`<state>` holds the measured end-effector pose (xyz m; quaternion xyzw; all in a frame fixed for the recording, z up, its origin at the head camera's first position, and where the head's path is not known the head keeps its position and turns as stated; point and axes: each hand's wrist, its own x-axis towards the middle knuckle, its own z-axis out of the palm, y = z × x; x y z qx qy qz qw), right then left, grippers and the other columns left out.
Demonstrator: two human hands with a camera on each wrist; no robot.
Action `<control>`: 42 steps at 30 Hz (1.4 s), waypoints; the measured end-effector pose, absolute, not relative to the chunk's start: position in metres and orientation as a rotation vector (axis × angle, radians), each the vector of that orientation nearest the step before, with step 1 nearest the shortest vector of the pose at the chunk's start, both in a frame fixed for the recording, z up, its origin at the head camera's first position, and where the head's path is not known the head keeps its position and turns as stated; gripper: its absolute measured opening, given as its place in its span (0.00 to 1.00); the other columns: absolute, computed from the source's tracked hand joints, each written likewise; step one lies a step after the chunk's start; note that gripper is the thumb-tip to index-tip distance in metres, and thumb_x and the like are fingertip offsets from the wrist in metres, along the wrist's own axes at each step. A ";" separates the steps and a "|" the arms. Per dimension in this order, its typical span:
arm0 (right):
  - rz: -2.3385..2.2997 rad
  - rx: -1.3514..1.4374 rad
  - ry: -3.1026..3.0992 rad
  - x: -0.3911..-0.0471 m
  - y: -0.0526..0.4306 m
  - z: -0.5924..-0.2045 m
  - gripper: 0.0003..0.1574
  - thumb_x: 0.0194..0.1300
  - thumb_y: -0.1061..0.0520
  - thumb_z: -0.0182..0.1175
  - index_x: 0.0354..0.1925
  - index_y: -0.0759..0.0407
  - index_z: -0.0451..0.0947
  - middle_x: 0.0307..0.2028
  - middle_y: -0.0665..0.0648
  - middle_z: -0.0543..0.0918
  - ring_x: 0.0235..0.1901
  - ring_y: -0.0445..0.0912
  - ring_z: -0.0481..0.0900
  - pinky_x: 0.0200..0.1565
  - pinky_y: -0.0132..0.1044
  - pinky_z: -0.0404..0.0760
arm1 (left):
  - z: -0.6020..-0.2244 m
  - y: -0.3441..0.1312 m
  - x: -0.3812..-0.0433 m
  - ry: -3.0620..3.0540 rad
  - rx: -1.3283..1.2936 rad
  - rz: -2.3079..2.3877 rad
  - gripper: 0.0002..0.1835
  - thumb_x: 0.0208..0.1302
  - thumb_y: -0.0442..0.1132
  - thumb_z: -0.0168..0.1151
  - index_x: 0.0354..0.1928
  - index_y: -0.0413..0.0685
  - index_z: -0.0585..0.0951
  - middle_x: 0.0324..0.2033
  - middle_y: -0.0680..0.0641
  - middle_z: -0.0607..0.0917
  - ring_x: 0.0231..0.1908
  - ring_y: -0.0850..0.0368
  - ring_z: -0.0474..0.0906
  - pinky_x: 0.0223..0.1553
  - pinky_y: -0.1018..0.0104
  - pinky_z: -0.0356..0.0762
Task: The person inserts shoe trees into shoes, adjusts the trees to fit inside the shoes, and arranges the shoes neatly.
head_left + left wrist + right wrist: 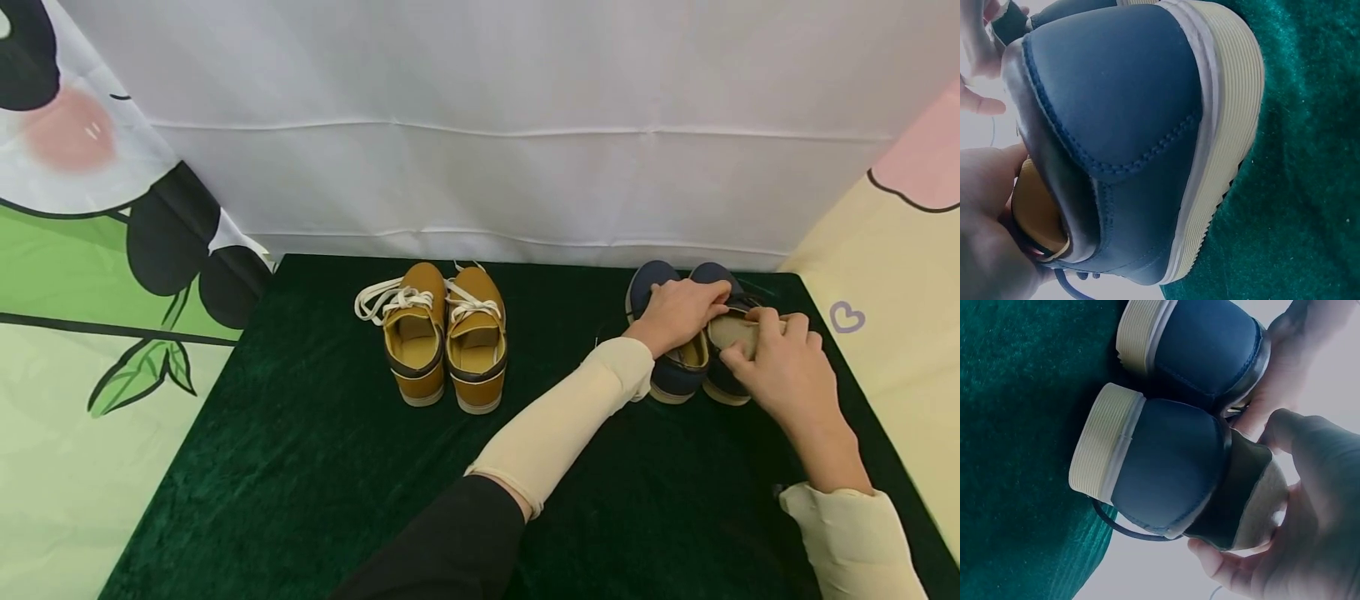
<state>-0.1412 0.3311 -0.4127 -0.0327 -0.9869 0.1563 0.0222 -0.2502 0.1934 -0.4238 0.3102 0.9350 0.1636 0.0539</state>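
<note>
A pair of navy lace-up shoes stands at the back right, toes toward the white backdrop, the left shoe (675, 382) beside the right shoe (1169, 465). My right hand (791, 367) grips an insole (1264, 509), beige with a dark side, between thumb and fingers. Its rear end sticks up out of the right shoe's opening; the front end is hidden inside. My left hand (678, 312) reaches across the left shoe, its fingers curled at the right shoe's tongue and laces. In the left wrist view, the left shoe's heel (1116, 87) fills the middle.
A pair of tan shoes (477, 387) with white laces stands to the left on the dark green cloth (315, 483). Behind rises a white fabric backdrop (480, 183). Printed cloth panels border both sides, with the navy shoes close to the right edge.
</note>
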 end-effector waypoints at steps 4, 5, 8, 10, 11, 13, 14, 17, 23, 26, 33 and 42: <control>0.484 -0.109 -3.050 -0.141 0.331 -0.415 0.41 0.72 0.47 0.51 0.75 0.65 0.56 0.61 0.85 0.59 0.49 0.77 0.63 0.36 0.69 0.72 | -0.424 0.194 -0.249 2.827 0.946 0.501 0.12 0.82 0.57 0.43 0.49 0.63 0.73 0.32 0.59 0.77 0.32 0.61 0.77 0.72 0.42 0.68; 0.493 -0.112 -3.052 -0.141 0.331 -0.415 0.43 0.72 0.46 0.51 0.77 0.64 0.55 0.62 0.85 0.59 0.50 0.77 0.63 0.37 0.70 0.72 | -0.424 0.193 -0.248 2.824 0.943 0.499 0.12 0.82 0.57 0.43 0.49 0.63 0.73 0.32 0.59 0.78 0.32 0.61 0.78 0.73 0.41 0.68; 0.541 -0.117 -3.054 -0.139 0.333 -0.415 0.46 0.74 0.45 0.52 0.80 0.61 0.51 0.64 0.85 0.59 0.54 0.77 0.62 0.41 0.73 0.72 | -0.423 0.193 -0.248 2.829 0.946 0.488 0.12 0.82 0.57 0.43 0.50 0.64 0.74 0.33 0.59 0.79 0.33 0.61 0.79 0.73 0.40 0.67; 0.583 -0.104 -3.046 -0.136 0.336 -0.415 0.48 0.75 0.43 0.52 0.81 0.61 0.48 0.65 0.84 0.59 0.56 0.77 0.61 0.43 0.74 0.72 | -0.424 0.192 -0.248 2.835 0.954 0.478 0.12 0.82 0.57 0.44 0.50 0.63 0.74 0.33 0.59 0.79 0.32 0.61 0.79 0.74 0.40 0.67; 0.607 -0.091 -3.038 -0.135 0.337 -0.414 0.49 0.76 0.43 0.53 0.82 0.61 0.46 0.66 0.84 0.59 0.57 0.77 0.61 0.45 0.75 0.71 | -0.423 0.192 -0.248 2.838 0.958 0.472 0.12 0.82 0.57 0.44 0.50 0.63 0.74 0.32 0.59 0.79 0.32 0.61 0.79 0.74 0.40 0.67; 0.663 -0.058 -3.015 -0.133 0.341 -0.415 0.51 0.77 0.42 0.54 0.82 0.63 0.45 0.67 0.85 0.60 0.57 0.77 0.62 0.47 0.75 0.71 | -0.423 0.192 -0.248 2.839 0.965 0.469 0.12 0.82 0.57 0.44 0.49 0.63 0.73 0.32 0.59 0.79 0.32 0.61 0.79 0.74 0.40 0.67; 0.696 -0.040 -3.000 -0.132 0.343 -0.416 0.51 0.78 0.42 0.54 0.82 0.65 0.44 0.68 0.85 0.60 0.57 0.77 0.63 0.48 0.75 0.71 | -0.423 0.191 -0.248 2.838 0.966 0.471 0.12 0.82 0.57 0.44 0.49 0.62 0.73 0.32 0.59 0.79 0.32 0.61 0.79 0.74 0.40 0.66; 0.817 0.000 -2.947 -0.128 0.347 -0.417 0.51 0.78 0.44 0.55 0.81 0.67 0.44 0.69 0.85 0.61 0.57 0.76 0.65 0.49 0.72 0.71 | -0.422 0.191 -0.249 2.843 0.961 0.470 0.12 0.82 0.57 0.44 0.49 0.62 0.73 0.31 0.59 0.78 0.32 0.61 0.79 0.74 0.40 0.66; 0.956 -0.017 -2.884 -0.121 0.352 -0.420 0.50 0.78 0.46 0.57 0.82 0.65 0.44 0.66 0.81 0.65 0.53 0.73 0.71 0.45 0.62 0.77 | -0.423 0.188 -0.251 2.858 0.961 0.485 0.12 0.82 0.56 0.45 0.49 0.62 0.73 0.31 0.58 0.79 0.32 0.62 0.80 0.73 0.39 0.67; 1.012 -0.045 -2.864 -0.118 0.352 -0.422 0.50 0.79 0.47 0.56 0.82 0.64 0.42 0.70 0.82 0.62 0.59 0.78 0.70 0.52 0.72 0.76 | -0.425 0.189 -0.251 2.860 0.962 0.485 0.12 0.82 0.57 0.44 0.50 0.62 0.73 0.31 0.58 0.80 0.33 0.61 0.81 0.73 0.40 0.68; 1.015 -0.083 -2.800 -0.112 0.351 -0.426 0.48 0.79 0.48 0.57 0.83 0.58 0.45 0.75 0.77 0.60 0.64 0.79 0.69 0.59 0.74 0.70 | -0.426 0.191 -0.251 2.866 0.955 0.491 0.12 0.82 0.57 0.45 0.48 0.62 0.73 0.31 0.58 0.80 0.33 0.61 0.81 0.73 0.40 0.68; 0.974 -0.099 -2.817 -0.114 0.346 -0.426 0.48 0.78 0.48 0.57 0.82 0.62 0.46 0.71 0.79 0.63 0.63 0.76 0.69 0.56 0.75 0.72 | -0.424 0.194 -0.248 2.865 0.937 0.475 0.11 0.81 0.57 0.45 0.47 0.63 0.74 0.33 0.60 0.80 0.36 0.62 0.81 0.73 0.40 0.68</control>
